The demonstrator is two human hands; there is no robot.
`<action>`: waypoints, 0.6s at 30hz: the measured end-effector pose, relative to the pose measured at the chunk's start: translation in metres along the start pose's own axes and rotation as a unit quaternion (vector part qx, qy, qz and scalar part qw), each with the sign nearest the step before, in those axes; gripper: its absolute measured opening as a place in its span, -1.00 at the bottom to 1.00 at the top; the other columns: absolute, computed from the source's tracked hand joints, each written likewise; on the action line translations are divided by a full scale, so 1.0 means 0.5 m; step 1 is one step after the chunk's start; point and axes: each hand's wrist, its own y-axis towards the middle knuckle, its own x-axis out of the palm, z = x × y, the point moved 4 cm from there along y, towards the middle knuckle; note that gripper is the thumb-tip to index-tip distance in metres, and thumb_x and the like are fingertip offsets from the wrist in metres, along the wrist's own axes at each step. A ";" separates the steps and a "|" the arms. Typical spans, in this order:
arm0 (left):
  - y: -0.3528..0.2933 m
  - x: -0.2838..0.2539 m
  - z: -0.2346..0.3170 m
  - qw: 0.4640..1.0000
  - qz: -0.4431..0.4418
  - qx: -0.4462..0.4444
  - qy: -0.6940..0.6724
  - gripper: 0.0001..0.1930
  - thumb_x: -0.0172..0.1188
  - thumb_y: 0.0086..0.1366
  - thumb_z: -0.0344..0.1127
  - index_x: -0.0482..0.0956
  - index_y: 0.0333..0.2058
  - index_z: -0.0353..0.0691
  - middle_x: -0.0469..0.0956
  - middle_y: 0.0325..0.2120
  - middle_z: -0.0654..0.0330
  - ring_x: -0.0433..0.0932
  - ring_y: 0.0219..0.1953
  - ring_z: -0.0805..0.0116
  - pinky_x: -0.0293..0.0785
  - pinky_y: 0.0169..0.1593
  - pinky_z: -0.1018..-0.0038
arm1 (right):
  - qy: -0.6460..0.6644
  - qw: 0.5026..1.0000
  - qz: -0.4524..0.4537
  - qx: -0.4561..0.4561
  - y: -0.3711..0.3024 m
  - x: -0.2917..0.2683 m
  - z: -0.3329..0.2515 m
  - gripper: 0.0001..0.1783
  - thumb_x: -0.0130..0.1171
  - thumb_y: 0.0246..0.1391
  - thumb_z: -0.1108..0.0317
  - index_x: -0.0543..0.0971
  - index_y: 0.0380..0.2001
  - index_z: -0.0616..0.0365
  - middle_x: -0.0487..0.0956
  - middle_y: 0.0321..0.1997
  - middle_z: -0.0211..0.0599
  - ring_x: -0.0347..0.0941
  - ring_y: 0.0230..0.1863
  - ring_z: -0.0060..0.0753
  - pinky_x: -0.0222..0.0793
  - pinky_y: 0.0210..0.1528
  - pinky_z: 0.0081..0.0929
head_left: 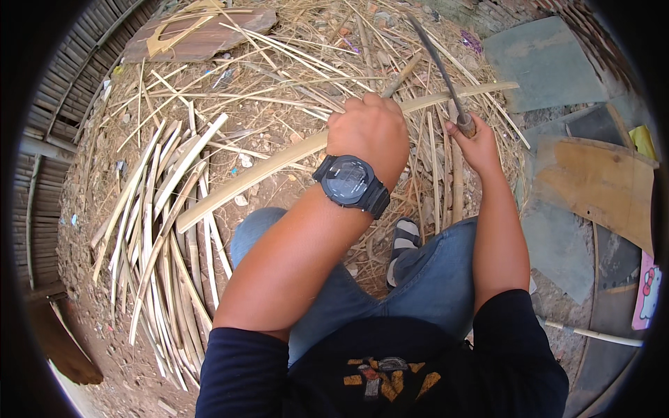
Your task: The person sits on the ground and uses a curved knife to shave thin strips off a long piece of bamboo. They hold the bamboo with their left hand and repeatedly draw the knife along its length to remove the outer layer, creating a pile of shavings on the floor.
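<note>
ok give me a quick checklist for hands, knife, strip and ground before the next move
1. Left hand gripping the bamboo strip: ok.
2. Right hand gripping the long-bladed knife by its handle: ok.
3. Knife apart from the strip: cannot tell; they cross in this view.
4. Cutting edge turned away from the left hand: cannot tell.
5. Ground free of loose pieces: not ok; a pile of bamboo strips lies at left.

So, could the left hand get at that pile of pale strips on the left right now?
Probably not yet: the left hand is closed around a long strip, though nothing else seems to block the way to the pile.
</note>
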 end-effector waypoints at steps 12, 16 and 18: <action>0.011 0.024 -0.009 0.990 -0.055 0.039 -0.122 -0.85 0.08 0.36 -0.44 0.52 -0.15 -0.35 0.60 -0.21 -0.14 0.65 -0.15 -0.16 0.61 -0.04 0.08 | 0.086 0.995 0.038 0.013 0.000 -0.003 0.017 -0.47 0.48 0.15 -0.05 0.67 -0.10 0.21 0.72 -0.29 -0.26 0.62 -0.20 -0.39 0.51 -0.06 -0.33; 0.022 0.039 -0.031 0.966 -0.057 0.100 -0.233 -0.82 0.09 0.38 -0.43 0.48 -0.09 -0.36 0.61 -0.27 -0.21 0.62 -0.17 -0.26 0.54 -0.08 0.01 | 0.100 0.993 0.055 -0.023 -0.020 -0.009 -0.035 -0.45 0.50 0.14 -0.04 0.65 -0.08 0.23 0.72 -0.27 -0.27 0.61 -0.21 -0.41 0.50 -0.07 -0.33; 0.031 0.030 -0.035 0.943 -0.106 0.122 -0.290 -0.79 0.11 0.39 -0.41 0.47 -0.06 -0.36 0.61 -0.30 -0.22 0.61 -0.17 -0.28 0.52 -0.10 0.00 | 0.098 0.994 0.043 -0.037 -0.025 -0.031 -0.053 -0.44 0.51 0.12 -0.05 0.65 -0.09 0.22 0.72 -0.26 -0.28 0.61 -0.20 -0.40 0.50 -0.06 -0.33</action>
